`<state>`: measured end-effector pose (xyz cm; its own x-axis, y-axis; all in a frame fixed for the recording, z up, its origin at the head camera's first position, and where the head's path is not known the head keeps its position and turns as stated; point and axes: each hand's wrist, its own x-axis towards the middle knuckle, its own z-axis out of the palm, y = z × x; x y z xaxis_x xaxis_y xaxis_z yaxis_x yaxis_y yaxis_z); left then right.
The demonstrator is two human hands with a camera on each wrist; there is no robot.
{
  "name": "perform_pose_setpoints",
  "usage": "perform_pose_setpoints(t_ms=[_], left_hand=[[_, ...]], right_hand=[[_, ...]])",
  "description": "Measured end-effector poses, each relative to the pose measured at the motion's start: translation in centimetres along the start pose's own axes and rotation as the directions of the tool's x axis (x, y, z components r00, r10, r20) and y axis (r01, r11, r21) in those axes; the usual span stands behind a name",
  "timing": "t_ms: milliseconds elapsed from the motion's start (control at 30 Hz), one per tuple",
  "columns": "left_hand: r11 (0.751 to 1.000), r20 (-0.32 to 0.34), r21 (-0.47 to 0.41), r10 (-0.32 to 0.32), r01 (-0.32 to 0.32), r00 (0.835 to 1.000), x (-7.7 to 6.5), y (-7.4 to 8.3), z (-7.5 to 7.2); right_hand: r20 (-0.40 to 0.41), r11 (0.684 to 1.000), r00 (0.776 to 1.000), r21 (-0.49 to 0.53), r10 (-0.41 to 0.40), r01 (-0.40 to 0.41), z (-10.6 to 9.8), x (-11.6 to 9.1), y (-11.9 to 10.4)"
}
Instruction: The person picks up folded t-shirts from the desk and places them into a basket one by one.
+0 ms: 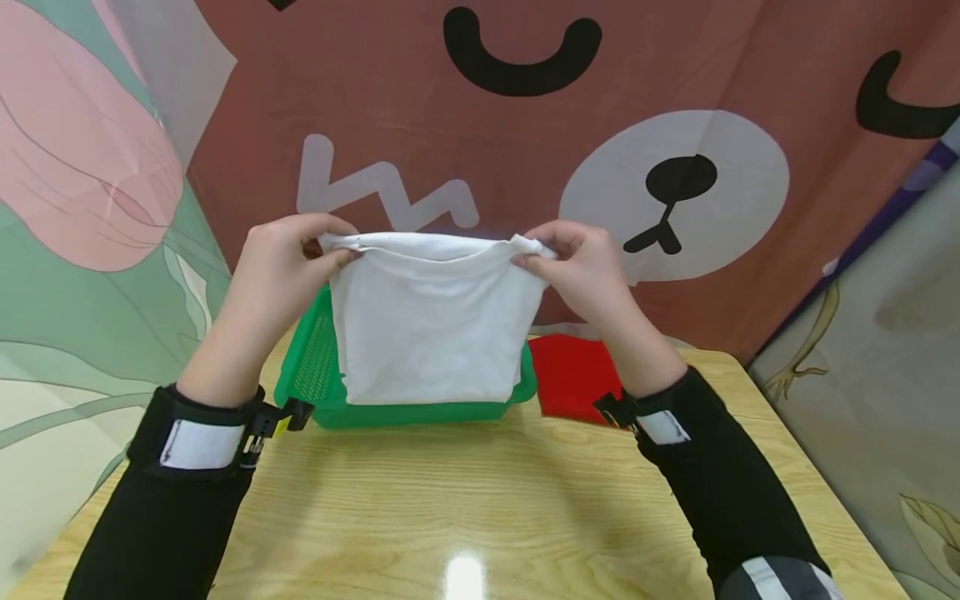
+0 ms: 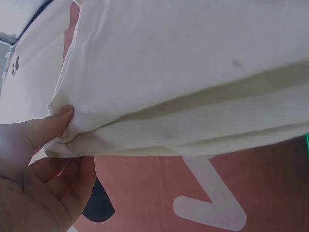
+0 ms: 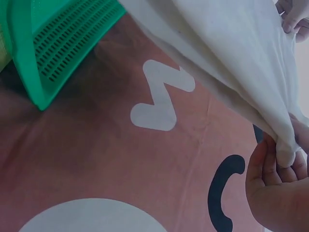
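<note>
Fingers (image 1: pixel 328 223) pinch both top corners of the white cloth (image 1: pixel 437 333) hanging below.

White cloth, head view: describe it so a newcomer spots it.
Start at the pale wooden table, then the green basket on it. The white cloth hangs before the basket, covering much of it, its top edge pinched by the left hand and right hand. Unlike the red cloth lying on the table, it is white and held up.

From above, the head view faces forward and down at the table (image 1: pixel 390 508); 2 wrist views, from 8 and 4 o'clock, face the cloth (image 1: pixel 438 333) up close, both sharing the curtain (image 1: pixel 525 142) behind.
</note>
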<state>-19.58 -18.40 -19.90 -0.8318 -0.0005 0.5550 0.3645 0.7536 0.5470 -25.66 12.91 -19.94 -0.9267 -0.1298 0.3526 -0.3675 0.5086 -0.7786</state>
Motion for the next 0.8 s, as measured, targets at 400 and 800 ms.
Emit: perform_pose_setpoints(t_ms=[400, 800], left_hand=[[0.999, 0.035, 0.006, -0.049, 0.049, 0.998, -0.9, -2.4, 0.5], [0.995, 0.15, -0.008, -0.095, 0.097, 0.984, -2.3, -5.5, 2.2]], right_hand=[[0.102, 0.999, 0.994, 0.019, -0.032, 0.03, 2.5, 1.1, 1.8], [0.203, 0.998, 0.979, -0.054, -0.009, 0.02, 4.7, 0.4, 4.1]])
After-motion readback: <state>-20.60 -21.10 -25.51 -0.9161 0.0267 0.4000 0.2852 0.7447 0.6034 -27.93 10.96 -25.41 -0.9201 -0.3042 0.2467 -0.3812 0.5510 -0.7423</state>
